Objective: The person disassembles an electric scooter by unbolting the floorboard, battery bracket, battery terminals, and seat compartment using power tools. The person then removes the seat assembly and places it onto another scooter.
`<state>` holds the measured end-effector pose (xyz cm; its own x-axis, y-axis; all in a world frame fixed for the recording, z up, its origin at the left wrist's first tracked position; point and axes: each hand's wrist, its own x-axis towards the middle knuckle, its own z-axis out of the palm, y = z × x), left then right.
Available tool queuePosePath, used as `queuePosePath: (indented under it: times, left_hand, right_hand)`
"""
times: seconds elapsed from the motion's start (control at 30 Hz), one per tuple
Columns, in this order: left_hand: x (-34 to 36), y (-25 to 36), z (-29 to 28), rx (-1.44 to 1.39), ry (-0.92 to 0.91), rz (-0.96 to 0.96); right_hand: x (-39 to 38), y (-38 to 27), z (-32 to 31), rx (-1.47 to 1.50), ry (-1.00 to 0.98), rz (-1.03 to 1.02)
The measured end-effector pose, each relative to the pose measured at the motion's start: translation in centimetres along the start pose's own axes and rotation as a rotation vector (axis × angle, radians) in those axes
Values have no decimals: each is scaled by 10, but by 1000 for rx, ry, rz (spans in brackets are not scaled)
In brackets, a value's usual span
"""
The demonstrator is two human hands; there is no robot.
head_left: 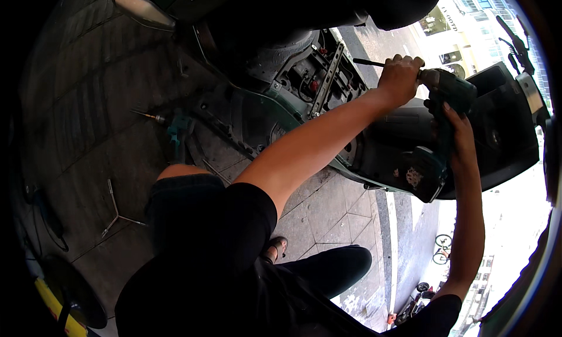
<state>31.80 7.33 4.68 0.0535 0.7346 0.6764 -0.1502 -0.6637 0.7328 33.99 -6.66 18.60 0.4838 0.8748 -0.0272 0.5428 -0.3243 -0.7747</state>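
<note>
Paved ground [345, 220], laid in grey slabs, runs to a kerb along its right-hand edge, with a bright street beyond. Over it, the fingers of the left hand [401, 76] are curled closed around a long, dark rod [367, 62], whose free end sticks out leftward past the knuckles. Just behind that fist is the chuck of a dark teal power drill [451, 94]; the right hand [459, 132] is wrapped around its handle, thumb up near the housing. Whether a finger presses the trigger cannot be told. The drill is held up in front of the dark right part of a scooter [263, 112], its battery end hanging lower; contact between the two cannot be made out.

Left of the rod, an opened bay [310, 85] in the scooter shows wiring, a perforated metal strip and small red parts. Further left, beside the scooter's left edge, a second teal power tool [177, 126] lies on the paving, bit pointing left. Nearer the paving's lower left corner lies a three-armed wrench [116, 214]. A sandalled foot [275, 249] rests on the slabs below the scooter; past the kerb stands a bicycle [443, 249].
</note>
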Motion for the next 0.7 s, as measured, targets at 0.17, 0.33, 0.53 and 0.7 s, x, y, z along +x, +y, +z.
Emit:
queuePosePath:
  times: [0.17,0.33,0.53,0.7]
  left_hand:
    - [21,-58,24,-35,-179,-65]
    - [32,-100,43,-9,-185,-198]
    - [45,-120,51,-31,-263,-237]
    - [46,-120,58,24,-246,-291]
  right_hand:
    - [80,28,10,78,20,-39]
    - [137,41,25,67,-44,-34]
    - [171,47,21,21,-31,10]
    - [193,23,-1,-92,-191,97]
